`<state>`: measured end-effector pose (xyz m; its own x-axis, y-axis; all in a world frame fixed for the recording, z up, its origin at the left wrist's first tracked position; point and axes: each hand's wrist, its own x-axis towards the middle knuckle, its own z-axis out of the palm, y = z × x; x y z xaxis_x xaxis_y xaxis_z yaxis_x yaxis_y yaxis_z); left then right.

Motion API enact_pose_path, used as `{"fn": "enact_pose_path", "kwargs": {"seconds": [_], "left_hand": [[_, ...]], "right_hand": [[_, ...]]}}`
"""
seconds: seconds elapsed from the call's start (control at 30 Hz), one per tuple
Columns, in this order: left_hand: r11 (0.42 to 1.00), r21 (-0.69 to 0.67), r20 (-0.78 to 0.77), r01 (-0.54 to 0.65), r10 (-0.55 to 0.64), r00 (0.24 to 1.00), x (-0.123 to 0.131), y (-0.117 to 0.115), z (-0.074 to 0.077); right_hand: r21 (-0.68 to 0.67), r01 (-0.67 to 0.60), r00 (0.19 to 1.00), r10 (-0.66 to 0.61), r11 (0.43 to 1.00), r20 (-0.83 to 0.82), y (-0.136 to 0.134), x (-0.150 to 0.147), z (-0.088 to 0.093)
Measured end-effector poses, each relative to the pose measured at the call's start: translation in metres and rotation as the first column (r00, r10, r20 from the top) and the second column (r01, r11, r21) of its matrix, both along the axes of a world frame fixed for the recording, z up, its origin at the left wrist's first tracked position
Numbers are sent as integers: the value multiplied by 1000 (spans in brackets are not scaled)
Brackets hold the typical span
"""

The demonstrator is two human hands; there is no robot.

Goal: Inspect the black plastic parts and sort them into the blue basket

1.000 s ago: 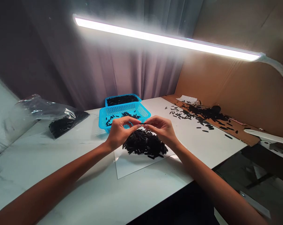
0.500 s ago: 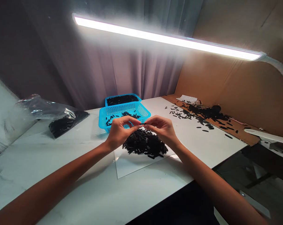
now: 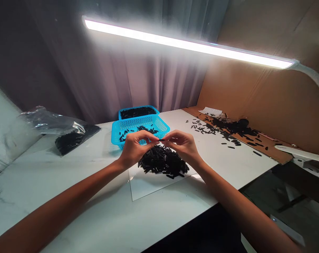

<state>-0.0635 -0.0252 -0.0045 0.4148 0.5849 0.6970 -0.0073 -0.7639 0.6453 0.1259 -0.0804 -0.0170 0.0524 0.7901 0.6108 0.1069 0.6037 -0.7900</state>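
Between the fingertips of both hands is a small, slim black piece [image 3: 161, 140], held level. My left hand [image 3: 138, 146] pinches one end of it, and my right hand [image 3: 182, 144] pinches the other. What the piece is exactly is too small to tell. Just below the hands lies a heap of similar black pieces [image 3: 163, 163] on a clear flat sheet [image 3: 146, 188]. Behind my left hand stands a blue plastic basket [image 3: 127, 123] with some black pieces in it, partly hidden by my fingers.
A second blue basket [image 3: 157, 111], full of black pieces, stands at the back. To the left lies a clear plastic bag [image 3: 56, 124] of black pieces. Scattered black pieces [image 3: 233, 128] cover cardboard at the right. A lit lamp bar [image 3: 188, 44] hangs above the white table [image 3: 96, 214].
The fingers of both hands have shifted slightly around the small black piece. Everything else looks the same.
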Motion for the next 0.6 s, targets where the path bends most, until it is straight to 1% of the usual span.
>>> {"fn": "enact_pose_path", "kwargs": {"seconds": [0.13,0.23,0.3,0.37,0.43,0.47,0.53,0.6], "left_hand": [[1000,18,-7,-12,12,1000,1,-3,1],[998,13,-26,-53,54,998,1,-2,2],[992,-11,-35,-129,129,991,-2,5,2],[971,-42,-48,-235,233,971,-6,18,1],[947,-62,-86,-316,311,947,-12,32,-1],[939,-65,-111,-338,329,938,-14,38,-2],[944,-60,-180,-324,309,934,-17,45,-4],[971,-53,-276,-231,208,938,-16,43,-6]], "right_hand": [[-2,18,999,-18,1000,32,0,-1,-1],[-22,50,995,-48,999,88,0,0,0],[-61,77,985,-67,995,159,1,3,0],[-120,101,960,-65,988,272,3,6,-2],[-176,118,914,-38,977,404,5,10,-4],[-196,124,886,-20,973,463,6,11,-6],[-223,129,836,15,966,549,9,13,-11],[-238,133,806,35,962,591,11,13,-14]]}}
